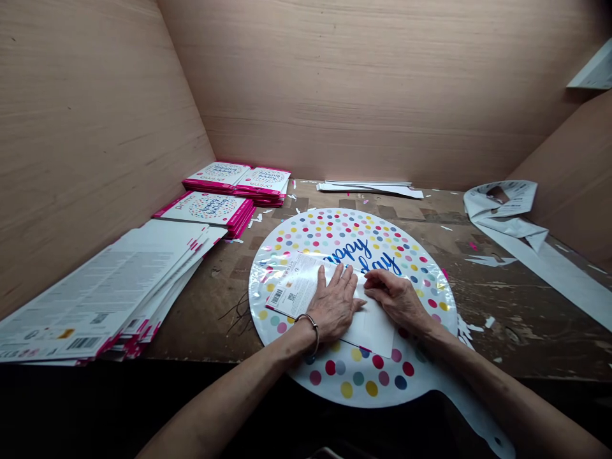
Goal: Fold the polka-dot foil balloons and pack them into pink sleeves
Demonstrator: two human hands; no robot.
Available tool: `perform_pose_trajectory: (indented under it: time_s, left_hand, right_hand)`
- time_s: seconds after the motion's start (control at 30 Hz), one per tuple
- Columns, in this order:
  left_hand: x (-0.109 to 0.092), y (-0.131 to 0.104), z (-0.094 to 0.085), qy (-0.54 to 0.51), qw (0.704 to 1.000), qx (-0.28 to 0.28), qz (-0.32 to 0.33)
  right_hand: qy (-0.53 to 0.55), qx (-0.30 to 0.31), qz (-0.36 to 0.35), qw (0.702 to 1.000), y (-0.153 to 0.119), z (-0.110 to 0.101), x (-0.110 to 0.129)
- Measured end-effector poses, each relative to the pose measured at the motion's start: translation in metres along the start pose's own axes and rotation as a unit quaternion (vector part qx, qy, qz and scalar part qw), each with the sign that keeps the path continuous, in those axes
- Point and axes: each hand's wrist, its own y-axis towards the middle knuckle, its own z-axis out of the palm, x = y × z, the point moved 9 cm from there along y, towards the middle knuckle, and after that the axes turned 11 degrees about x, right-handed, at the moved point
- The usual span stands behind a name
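Note:
A flat, round foil balloon [373, 366] with coloured dots and blue lettering lies in front of me, its long neck pointing to the lower right. A printed white card [291, 290] with a barcode rests slantwise on it. My left hand [335, 303], with a bracelet at the wrist, lies flat across the card with fingers stretched out. At the card's right side, my right hand [394, 296] has thumb and fingers pinched together by its upper edge. Whatever sits between those fingertips is hidden.
A fanned stack of printed cards [95, 287] lies at the left, with pink-edged packs [203, 207] behind it. White strips [368, 187] lie along the back wall. A crumpled white band [549, 274] stretches down the right. Paper scraps [490, 322] dot the wooden table [530, 319].

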Motion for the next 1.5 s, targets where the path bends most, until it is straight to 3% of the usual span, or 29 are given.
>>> perform_pose_trajectory:
  time_s: [0.3, 0.6, 0.87, 1.27, 1.5]
  left_hand:
    - [0.005, 0.002, 0.004, -0.002, 1.000, -0.015, -0.008]
    - [0.004, 0.003, 0.003, 0.008, 1.000, -0.017, -0.011]
    - [0.004, 0.003, 0.003, 0.021, 0.999, -0.024, -0.017]
    - [0.003, 0.003, 0.005, 0.035, 0.998, -0.047, -0.012]
    - [0.003, 0.003, 0.004, 0.027, 0.999, -0.037, -0.015]
  right_hand:
    - [-0.171, -0.005, -0.068, 0.983, 0.003, 0.011, 0.019]
    - [-0.092, -0.024, -0.053, 0.994, -0.006, 0.002, 0.013]
    - [-0.131, -0.019, -0.125, 0.983, -0.015, 0.005, 0.026]
    - [-0.096, 0.001, -0.039, 0.995, -0.011, 0.008, 0.019]
    - [-0.091, -0.017, -0.091, 0.992, -0.016, 0.008, 0.022]
